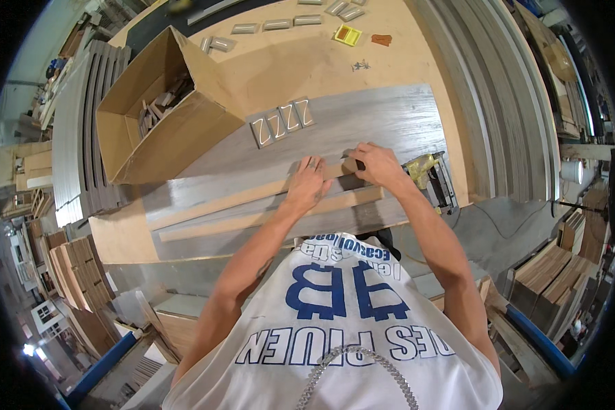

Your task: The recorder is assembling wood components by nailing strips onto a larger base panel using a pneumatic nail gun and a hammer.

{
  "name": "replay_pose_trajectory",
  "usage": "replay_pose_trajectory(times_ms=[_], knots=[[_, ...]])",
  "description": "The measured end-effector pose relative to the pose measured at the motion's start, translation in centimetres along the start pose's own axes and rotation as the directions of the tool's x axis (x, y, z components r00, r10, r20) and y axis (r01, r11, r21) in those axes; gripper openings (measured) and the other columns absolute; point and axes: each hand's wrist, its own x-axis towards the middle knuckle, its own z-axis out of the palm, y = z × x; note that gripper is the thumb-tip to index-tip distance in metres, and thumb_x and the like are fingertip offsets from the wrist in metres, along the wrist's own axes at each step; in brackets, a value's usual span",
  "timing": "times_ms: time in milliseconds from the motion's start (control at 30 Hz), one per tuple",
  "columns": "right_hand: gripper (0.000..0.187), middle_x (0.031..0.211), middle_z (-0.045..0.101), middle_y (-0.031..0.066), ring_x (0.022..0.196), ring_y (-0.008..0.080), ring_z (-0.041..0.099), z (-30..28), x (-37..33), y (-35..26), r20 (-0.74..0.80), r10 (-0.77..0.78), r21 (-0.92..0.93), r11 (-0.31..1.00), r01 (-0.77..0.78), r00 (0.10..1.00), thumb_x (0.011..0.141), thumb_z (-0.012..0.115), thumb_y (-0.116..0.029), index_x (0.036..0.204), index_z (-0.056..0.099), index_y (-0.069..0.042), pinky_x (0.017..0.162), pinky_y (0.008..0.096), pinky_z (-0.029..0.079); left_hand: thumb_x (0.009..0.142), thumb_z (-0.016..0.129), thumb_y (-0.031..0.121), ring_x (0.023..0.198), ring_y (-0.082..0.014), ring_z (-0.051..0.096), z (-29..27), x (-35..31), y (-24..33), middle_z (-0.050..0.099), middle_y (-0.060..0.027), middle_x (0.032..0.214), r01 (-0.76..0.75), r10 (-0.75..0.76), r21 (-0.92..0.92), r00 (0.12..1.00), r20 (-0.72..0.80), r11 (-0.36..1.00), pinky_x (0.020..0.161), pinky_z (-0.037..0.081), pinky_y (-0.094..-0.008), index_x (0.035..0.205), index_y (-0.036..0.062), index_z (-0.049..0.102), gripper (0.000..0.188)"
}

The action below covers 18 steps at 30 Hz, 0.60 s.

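My left hand (309, 180) grips a long narrow wood strip (232, 201) near its right end, fingers bent over it. At that end, my right hand (378, 164) is closed with its fingers curled, a small dark piece showing beneath them; what it is stays unclear. A second wood strip (273, 215) lies nearer to me. Both strips rest on a grey wood-grain panel (382, 113). Several small grey blocks (280, 123) with white zigzag glue lines lie on the panel, beyond my left hand. Just right of my right forearm lies a yellow-green and black nail gun (430, 179).
An open cardboard box (211, 102) of wood pieces stands at left, beside stacked grey boards (82, 130). More long grey boards (485, 96) line the right. Farther back are small grey blocks (277, 24), a yellow box (347, 35), an orange-brown piece (381, 40) and small metal bits (361, 65).
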Motion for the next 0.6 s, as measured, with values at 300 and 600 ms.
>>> replay_pose_trajectory(times_ms=[300,600], knots=[[0.049,0.106,0.065,0.0051,0.102,0.0268,0.065,-0.4,0.2,-0.2,-0.009,-0.035,-0.050,0.998,0.035,0.999,0.072,0.078,-0.019,0.120,0.068,-0.011,0.082,0.0405,0.055,0.089,0.066,0.031,0.115,-0.0366,0.050,0.2,0.2,-0.7,0.058,-0.0193,0.122,-0.055,0.055,-0.013,0.998,-0.026,0.998,0.102,0.041,-0.0447,0.125,-0.0065,0.057,0.053],[0.060,0.114,0.064,0.0119,0.108,0.0341,0.063,-0.5,-0.6,0.1,0.038,-0.020,-0.126,0.992,0.025,0.999,0.075,0.078,-0.015,0.131,0.059,-0.009,0.092,0.0432,0.053,0.085,0.070,0.026,0.118,-0.0391,0.048,-0.5,0.4,0.5,0.055,-0.0223,0.127,-0.050,0.052,-0.053,0.998,0.028,0.997,0.101,0.041,-0.0462,0.131,-0.0081,0.052,0.060]])
